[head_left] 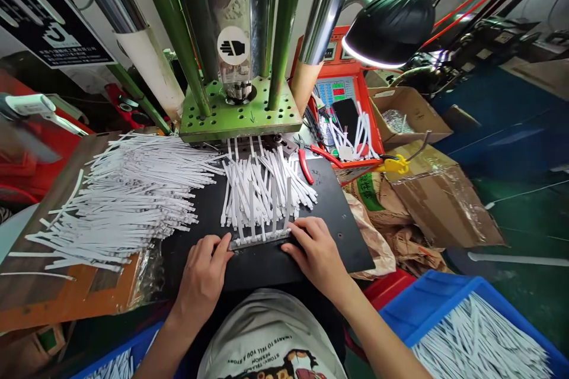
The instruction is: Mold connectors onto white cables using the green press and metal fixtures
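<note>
A narrow grey bar lies near the front of the black work surface, with several white cable ties set in a row along it and pointing toward the press. At its left end, my left hand is closed, fingertips pinching the bar. My right hand grips the other end, thumb in front and fingers behind. Just beyond the bar, a loose heap of white cable ties spreads under the press's front edge. A larger pile of cable ties covers the surface to the left.
The green press plate overhangs the back of the black work surface. Red-handled pliers lie right of the heap. Behind them stands a red control box under a black lamp. A blue bin holds more ties at lower right.
</note>
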Tool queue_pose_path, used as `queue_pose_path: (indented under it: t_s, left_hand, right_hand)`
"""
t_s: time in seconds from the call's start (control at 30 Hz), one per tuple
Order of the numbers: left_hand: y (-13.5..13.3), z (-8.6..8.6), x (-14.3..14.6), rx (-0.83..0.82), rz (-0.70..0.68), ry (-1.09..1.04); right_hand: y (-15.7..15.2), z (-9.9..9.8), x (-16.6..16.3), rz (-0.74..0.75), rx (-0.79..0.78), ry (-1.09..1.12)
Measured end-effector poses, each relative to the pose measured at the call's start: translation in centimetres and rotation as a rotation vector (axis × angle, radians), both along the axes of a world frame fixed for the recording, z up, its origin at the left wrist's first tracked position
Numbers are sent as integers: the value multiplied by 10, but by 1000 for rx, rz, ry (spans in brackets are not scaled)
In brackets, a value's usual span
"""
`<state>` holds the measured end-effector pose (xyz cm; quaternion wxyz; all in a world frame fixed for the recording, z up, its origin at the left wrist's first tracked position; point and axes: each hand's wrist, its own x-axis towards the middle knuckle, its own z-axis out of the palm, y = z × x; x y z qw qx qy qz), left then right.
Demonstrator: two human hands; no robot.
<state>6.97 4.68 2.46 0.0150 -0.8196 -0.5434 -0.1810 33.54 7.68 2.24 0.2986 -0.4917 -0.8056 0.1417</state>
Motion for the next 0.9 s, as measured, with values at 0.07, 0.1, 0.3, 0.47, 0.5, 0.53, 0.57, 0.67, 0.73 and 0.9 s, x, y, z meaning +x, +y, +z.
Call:
queue_pose_path:
  t_s: [0.07,0.1,0.3,0.47,0.5,0.53,0.57,0.67,0.73,0.9]
  left_hand:
    - [-2,3,-2,-77,-33,-40]
    - [-3,5,-5,-130,-52,-67]
    - [-3,17,-16,-466,-131,-218]
    - [4,21,-14,-487,-158,-100]
    - [4,21,-13,-467,-150,-77]
    - [4,21,-13,-445,-145,-68]
    - [4,21,-12,-430,-146,-70]
    - [1,15,-13,-372,-171,-115]
    - [0,8,-15,-301,-197,-144]
    - [7,8,-28,-222,-277,-182]
  right_hand:
    - [1,0,1,72,-32,48]
    - [0,2,5,130,-49,69]
    - [26,24,23,484,-241,44]
    - [74,25,-19,485,-233,123]
    - [82,23,-28,387,-168,152]
    - [88,22,-33,272,-104,193]
    - [92,21,-33,150,-51,240]
    - [90,21,-5,-161,24,359]
    - [77,21,30,-353,8,426]
    - [28,23,86,-635,-39,509]
